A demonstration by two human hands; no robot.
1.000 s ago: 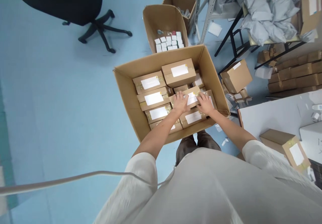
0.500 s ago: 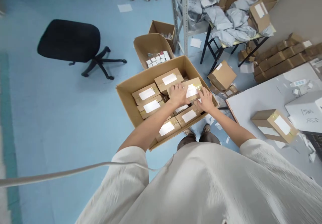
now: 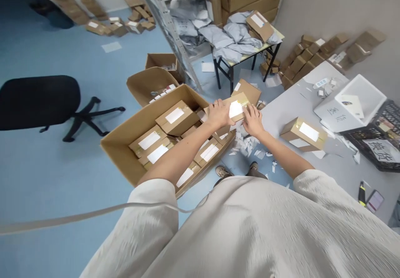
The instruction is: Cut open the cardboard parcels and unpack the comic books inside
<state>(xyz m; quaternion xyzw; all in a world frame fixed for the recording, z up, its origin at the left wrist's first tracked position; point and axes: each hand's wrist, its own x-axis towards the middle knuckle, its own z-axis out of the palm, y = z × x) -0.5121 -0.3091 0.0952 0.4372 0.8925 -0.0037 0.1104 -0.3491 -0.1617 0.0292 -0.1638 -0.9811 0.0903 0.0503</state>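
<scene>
Held box (image 3: 236, 106): brown cardboard, oblong, with a flat white label and glossy tape at one end. It is gripped between both hands above the right-hand edge of the carton (image 3: 125, 144), near the bench (image 3: 271, 111).

Left hand (image 3: 218, 113): fingers slightly spread, curled over the box's left part and clamped on it; a ring is visible on one finger. Right hand (image 3: 253, 119): fingers a little apart, bent against the taped end, clamped on the box.

Carton: large, open-topped, plain brown cardboard with upright walls, containing smaller oblong boxes (image 3: 176, 117) with smooth white labels.

Bench: flat, pale grey surface, bearing a labelled box (image 3: 301, 134), a smooth white bin (image 3: 350, 103) with handwritten marks and a black lattice crate (image 3: 378, 136). Crumpled grey bags (image 3: 234, 38) cover a small black-legged table (image 3: 231, 63).
</scene>
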